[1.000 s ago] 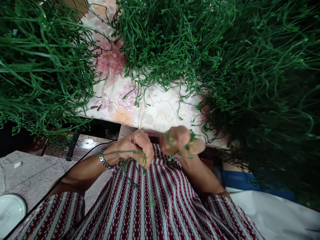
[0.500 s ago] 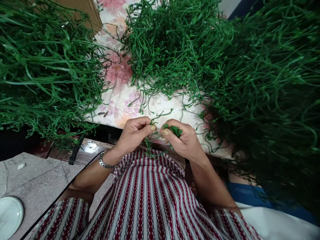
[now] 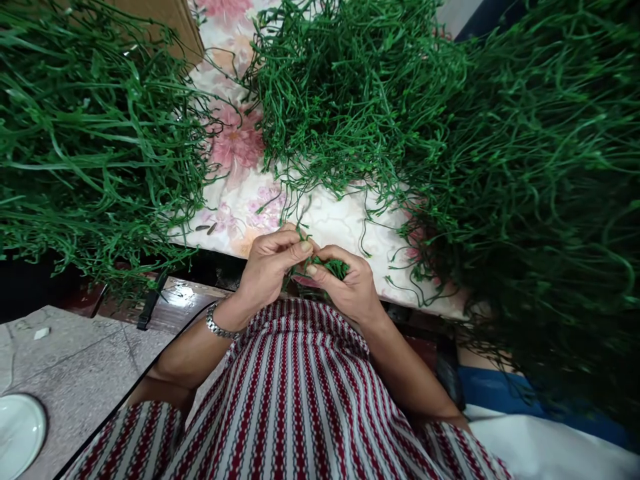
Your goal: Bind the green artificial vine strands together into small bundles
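Close together over the near edge of the table, my two hands work on thin green artificial stems. My left hand (image 3: 273, 263) pinches a green plastic stem (image 3: 302, 233) between thumb and forefinger, its tip poking up above the fingers. Curled round a small bunch of green plastic stems (image 3: 336, 268) is my right hand (image 3: 350, 283), its thumb pressed near the left fingertips. How the stems meet between the fingers is hidden. Beyond my hands, a tangled heap of green stems (image 3: 350, 100) lies on the flowered tablecloth (image 3: 330, 213).
More green stems are heaped at the left (image 3: 90, 147) and at the right (image 3: 540, 167), spilling over the table edge. A cardboard box (image 3: 165, 27) stands at the back left. A white round lid or dish (image 3: 21, 433) is low on the left, over the grey floor (image 3: 85, 360).
My right hand has moved left, and its fingertips now meet those of my left hand. The long stem tip that stuck out to the right above my left hand now points up.
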Demonstrator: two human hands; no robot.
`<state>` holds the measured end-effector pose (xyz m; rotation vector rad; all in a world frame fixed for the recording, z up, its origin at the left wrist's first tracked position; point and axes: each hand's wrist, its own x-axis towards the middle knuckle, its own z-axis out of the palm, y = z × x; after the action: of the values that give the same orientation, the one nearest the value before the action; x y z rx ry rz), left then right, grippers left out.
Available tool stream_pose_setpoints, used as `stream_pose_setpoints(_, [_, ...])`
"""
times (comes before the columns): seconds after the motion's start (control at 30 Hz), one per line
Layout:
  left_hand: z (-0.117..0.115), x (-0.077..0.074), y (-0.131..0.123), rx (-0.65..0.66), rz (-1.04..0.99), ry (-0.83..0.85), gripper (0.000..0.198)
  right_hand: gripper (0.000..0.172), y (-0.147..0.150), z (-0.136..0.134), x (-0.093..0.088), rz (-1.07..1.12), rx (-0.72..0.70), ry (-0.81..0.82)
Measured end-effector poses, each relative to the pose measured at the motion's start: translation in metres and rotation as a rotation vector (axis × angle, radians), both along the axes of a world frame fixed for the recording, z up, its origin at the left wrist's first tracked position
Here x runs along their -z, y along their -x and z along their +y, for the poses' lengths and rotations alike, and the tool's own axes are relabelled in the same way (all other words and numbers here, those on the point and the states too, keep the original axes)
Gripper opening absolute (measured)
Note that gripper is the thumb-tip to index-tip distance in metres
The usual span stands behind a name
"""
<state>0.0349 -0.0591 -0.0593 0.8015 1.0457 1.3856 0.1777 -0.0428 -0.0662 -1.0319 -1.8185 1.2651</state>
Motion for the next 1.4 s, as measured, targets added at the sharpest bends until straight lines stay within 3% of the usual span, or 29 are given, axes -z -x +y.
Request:
stream_pose_setpoints(0.2, [-0.001,-0.007,0.005,0.032,-0.124,0.095,0.017,0.010,-0.004,0.000,0.000,0.037,-0.040,-0.009])
stream_pose_setpoints(0.47, [-0.004,0.002,0.002,-0.070,0.099,-0.095,0.011,0.016,-0.004,-0.001,0.002,0.006,-0.023,0.078])
stream_pose_setpoints(0.63, [-0.007,0.005,-0.002,-0.042,0.201,-0.136,0.003,0.021,0.000,-0.002,0.001,-0.099,0.015,0.059])
stream_pose_setpoints(0.73, [-0.008,0.004,-0.003,-0.036,0.086,-0.119,0.008,0.023,0.001,-0.001,-0.001,-0.032,-0.036,0.062])
stream_pose_setpoints(0.93, [0.000,-0.008,-0.001,0.122,-0.395,0.096,0.018,0.028,-0.004,0.001,0.000,0.155,-0.238,0.075])
stream_pose_setpoints(1.03, [0.007,-0.017,0.004,0.037,-0.422,0.028,0.024,0.030,-0.009,0.000,0.003,0.208,-0.311,0.050])
stream_pose_setpoints(1.17, [0.011,-0.025,0.005,0.078,-0.233,-0.051,0.023,0.017,-0.017,0.006,-0.005,0.134,-0.100,-0.115])
stream_pose_setpoints(1.27, [0.010,-0.026,0.003,0.127,-0.228,-0.042,0.024,0.013,-0.018,0.011,-0.015,0.025,-0.026,-0.204])
stream_pose_setpoints(1.4, [0.007,-0.023,0.000,0.218,-0.294,0.054,0.022,0.012,-0.011,0.012,-0.017,0.051,0.021,-0.116])
